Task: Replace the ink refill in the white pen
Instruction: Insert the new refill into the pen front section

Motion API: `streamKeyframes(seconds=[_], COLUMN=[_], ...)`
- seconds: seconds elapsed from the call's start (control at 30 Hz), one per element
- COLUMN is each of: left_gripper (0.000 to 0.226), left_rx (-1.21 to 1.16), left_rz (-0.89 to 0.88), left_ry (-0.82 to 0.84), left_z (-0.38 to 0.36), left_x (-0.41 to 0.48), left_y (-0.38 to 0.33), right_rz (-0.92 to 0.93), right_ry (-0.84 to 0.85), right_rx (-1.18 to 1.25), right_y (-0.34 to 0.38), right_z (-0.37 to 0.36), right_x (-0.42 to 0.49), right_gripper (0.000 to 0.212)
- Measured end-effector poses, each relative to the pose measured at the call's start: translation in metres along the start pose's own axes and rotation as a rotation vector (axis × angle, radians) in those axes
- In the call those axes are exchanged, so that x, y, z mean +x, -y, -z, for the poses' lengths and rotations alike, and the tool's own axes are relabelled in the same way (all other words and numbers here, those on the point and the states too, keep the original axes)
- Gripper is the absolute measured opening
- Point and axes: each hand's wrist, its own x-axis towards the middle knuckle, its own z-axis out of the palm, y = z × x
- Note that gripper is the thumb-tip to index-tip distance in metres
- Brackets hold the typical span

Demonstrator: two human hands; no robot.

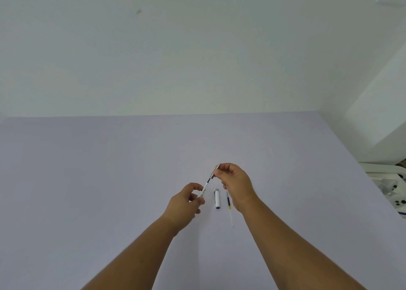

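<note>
Soft, even, fairly bright daylight-like lighting.
Faint diffuse shadows lie on the counter (87, 179); wide-angle bending shows at the edges, small details slightly soft.

Two bare arms reach out over a big pale purple table (109, 179). The left hand (184, 204) pinches the lower end of a thin white pen part (203, 189) between thumb and fingers. The right hand (236, 184) pinches the top end, where a small silver piece (216, 168) sits. The part slants up from left to right, held above the table. Between the hands, a white pen cap (217, 198) lies flat on the table. Just beside it lies a thin clear refill (229, 208) with dark and yellow marks, partly hidden under the right wrist. A white wall (175, 47) stands behind the table.
</note>
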Motion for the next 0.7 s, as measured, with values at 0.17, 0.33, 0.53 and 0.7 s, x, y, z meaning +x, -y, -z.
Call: streamKeyframes(seconds=[0.17, 0.33, 0.53, 0.7], left_gripper=[0.015, 0.008, 0.007, 0.009], left_rx=[-0.034, -0.069, -0.045, -0.014], left_rz=[-0.028, -0.013, -0.059, -0.086], left_ry=[-0.009, -0.044, -0.070, -0.058], left_z=[0.000, 0.001, 0.000, 0.002], left_x=[-0.001, 0.001, 0.001, -0.003], left_y=[-0.003, -0.002, -0.006, -0.011], right_rz=[-0.026, -0.038, -0.103, -0.100], right_ry=[0.139, 0.229, 0.184, 0.144], right_rx=[-0.133, -0.173, -0.199, -0.272], right_y=[-0.006, -0.006, -0.004, 0.002], right_z=[-0.002, -0.004, -0.008, -0.010], right_x=[-0.004, -0.007, -0.007, -0.009], right_gripper=[0.010, 0.009, 0.019, 0.034])
